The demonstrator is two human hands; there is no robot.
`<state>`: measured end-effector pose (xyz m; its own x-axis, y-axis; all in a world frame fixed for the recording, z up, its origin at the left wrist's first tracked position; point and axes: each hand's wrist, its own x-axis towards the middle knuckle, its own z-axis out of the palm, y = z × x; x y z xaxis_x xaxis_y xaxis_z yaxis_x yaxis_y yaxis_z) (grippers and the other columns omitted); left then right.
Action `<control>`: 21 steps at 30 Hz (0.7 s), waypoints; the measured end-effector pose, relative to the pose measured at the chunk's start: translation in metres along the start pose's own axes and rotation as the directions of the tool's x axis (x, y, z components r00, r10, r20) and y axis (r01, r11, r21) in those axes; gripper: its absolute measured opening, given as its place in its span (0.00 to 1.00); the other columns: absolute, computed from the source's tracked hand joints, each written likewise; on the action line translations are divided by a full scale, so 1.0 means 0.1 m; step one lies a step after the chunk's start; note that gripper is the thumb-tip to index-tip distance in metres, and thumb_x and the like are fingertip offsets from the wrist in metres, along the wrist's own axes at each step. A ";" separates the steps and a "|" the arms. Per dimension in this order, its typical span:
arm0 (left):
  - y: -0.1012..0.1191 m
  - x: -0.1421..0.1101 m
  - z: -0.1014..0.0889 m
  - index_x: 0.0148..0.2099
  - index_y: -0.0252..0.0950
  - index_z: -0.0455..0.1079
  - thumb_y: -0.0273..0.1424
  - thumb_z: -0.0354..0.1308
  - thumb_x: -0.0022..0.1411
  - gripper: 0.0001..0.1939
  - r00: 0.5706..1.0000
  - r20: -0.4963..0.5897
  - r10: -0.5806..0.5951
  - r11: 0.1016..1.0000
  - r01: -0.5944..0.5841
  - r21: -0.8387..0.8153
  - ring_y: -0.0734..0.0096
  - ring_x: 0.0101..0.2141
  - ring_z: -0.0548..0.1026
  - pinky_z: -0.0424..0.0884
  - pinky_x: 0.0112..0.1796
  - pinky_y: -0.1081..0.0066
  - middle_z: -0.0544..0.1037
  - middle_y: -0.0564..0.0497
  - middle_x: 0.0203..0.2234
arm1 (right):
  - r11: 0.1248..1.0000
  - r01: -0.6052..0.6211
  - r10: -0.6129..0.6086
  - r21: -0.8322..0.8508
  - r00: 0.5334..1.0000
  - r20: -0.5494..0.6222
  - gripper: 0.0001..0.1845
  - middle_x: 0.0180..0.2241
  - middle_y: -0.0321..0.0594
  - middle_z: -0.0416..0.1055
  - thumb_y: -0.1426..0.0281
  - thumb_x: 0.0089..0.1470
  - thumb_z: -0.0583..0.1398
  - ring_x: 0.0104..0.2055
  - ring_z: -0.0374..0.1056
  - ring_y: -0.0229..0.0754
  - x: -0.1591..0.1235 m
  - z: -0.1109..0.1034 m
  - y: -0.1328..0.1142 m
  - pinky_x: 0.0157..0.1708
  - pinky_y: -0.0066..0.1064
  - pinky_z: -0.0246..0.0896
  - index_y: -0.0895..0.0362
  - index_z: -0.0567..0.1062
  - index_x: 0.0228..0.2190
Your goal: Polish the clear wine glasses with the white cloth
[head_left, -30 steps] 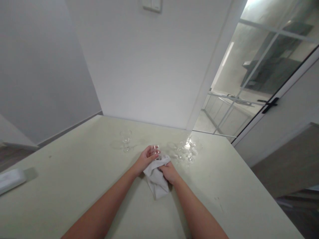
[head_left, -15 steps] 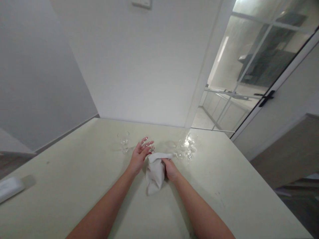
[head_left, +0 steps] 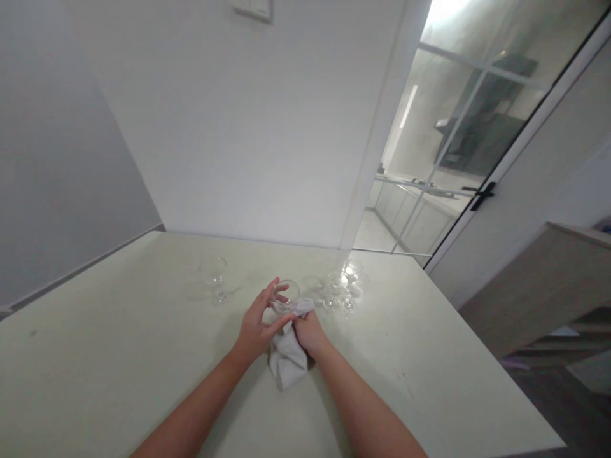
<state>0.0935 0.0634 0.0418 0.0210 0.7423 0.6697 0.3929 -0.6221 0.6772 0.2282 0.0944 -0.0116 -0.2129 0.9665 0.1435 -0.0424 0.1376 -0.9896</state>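
My left hand (head_left: pixel 258 324) is closed around a clear glass (head_left: pixel 287 294), fingers behind the bowl and thumb in front. The glass's round rim faces up and toward me; its lower part is hidden by the cloth and my fingers. Gripped in my right hand (head_left: pixel 310 332) is a whitish cloth (head_left: pixel 289 361), bunched against the glass's lower part and hanging down toward me. To the left a stemmed glass (head_left: pixel 217 280) stands alone on the pale table (head_left: pixel 119 356). Right of my hands several similar stemmed glasses (head_left: pixel 341 289) stand close together.
Behind the table's far edge rises a white wall (head_left: pixel 248 140) with a switch plate (head_left: pixel 252 7). A glazed door (head_left: pixel 458 127) with a black handle (head_left: pixel 483 194) is at the right. Beyond the table's right side stands a wooden shelf unit (head_left: pixel 515 299).
My left hand has turned the glass, so its rim now shows clearly. My right hand and the cloth have come closer under it. The view has swung a little to the right.
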 end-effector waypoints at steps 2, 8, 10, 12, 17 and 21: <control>-0.03 0.03 -0.02 0.66 0.44 0.51 0.33 0.65 0.55 0.40 0.994 -0.109 0.020 0.999 -0.015 0.045 0.65 0.41 0.76 0.72 0.44 0.60 0.72 0.42 0.51 | 0.999 0.017 -0.018 -0.039 1.000 -0.025 0.14 0.42 0.42 0.75 0.67 0.53 0.55 0.46 0.69 0.44 -0.01 0.00 -0.01 0.49 0.38 0.63 0.56 0.74 0.40; -0.14 0.15 -0.14 0.65 0.42 0.51 0.33 0.66 0.53 0.41 0.938 -0.329 -0.109 0.988 0.065 -0.140 0.64 0.42 0.76 0.73 0.40 0.63 0.70 0.40 0.52 | 0.991 0.122 -0.116 -0.056 0.987 0.110 0.06 0.35 0.38 0.75 0.70 0.51 0.58 0.41 0.69 0.42 -0.08 0.04 -0.17 0.46 0.33 0.63 0.56 0.74 0.31; -0.16 0.15 -0.13 0.64 0.42 0.53 0.33 0.66 0.53 0.39 0.939 -0.305 -0.158 0.979 0.110 -0.169 0.65 0.40 0.76 0.73 0.40 0.64 0.71 0.41 0.51 | 0.993 0.108 -0.103 -0.050 0.990 0.099 0.06 0.34 0.37 0.75 0.70 0.50 0.58 0.40 0.69 0.41 -0.09 0.05 -0.20 0.45 0.32 0.63 0.56 0.74 0.31; -0.14 0.13 -0.10 0.63 0.42 0.54 0.34 0.66 0.53 0.39 0.947 -0.258 -0.192 0.971 0.144 -0.193 0.66 0.39 0.76 0.73 0.39 0.64 0.71 0.42 0.50 | 0.995 0.074 -0.069 -0.061 0.995 0.076 0.06 0.34 0.37 0.75 0.70 0.50 0.58 0.39 0.69 0.41 -0.09 0.04 -0.20 0.44 0.32 0.64 0.56 0.74 0.31; -0.09 0.09 -0.04 0.63 0.42 0.54 0.34 0.65 0.54 0.37 0.963 -0.165 -0.214 0.944 0.160 -0.290 0.71 0.36 0.76 0.74 0.41 0.63 0.72 0.43 0.49 | 0.999 -0.001 0.004 -0.042 0.998 0.069 0.07 0.35 0.37 0.74 0.67 0.50 0.59 0.41 0.69 0.41 -0.08 0.02 -0.17 0.44 0.32 0.63 0.56 0.74 0.32; -0.12 0.10 -0.04 0.64 0.41 0.53 0.34 0.64 0.56 0.36 0.953 -0.152 -0.263 0.916 0.197 -0.350 0.73 0.35 0.75 0.74 0.38 0.67 0.71 0.44 0.48 | 1.000 0.006 -0.004 -0.023 0.997 0.081 0.07 0.35 0.37 0.74 0.68 0.50 0.59 0.39 0.68 0.42 -0.08 0.03 -0.19 0.44 0.33 0.62 0.56 0.74 0.32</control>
<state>0.0849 0.0773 0.0421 -0.2235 0.8331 0.5059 0.0416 -0.5104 0.8589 0.2282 0.0831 0.0064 -0.2907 0.9453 0.1477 -0.0213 0.1479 -0.9888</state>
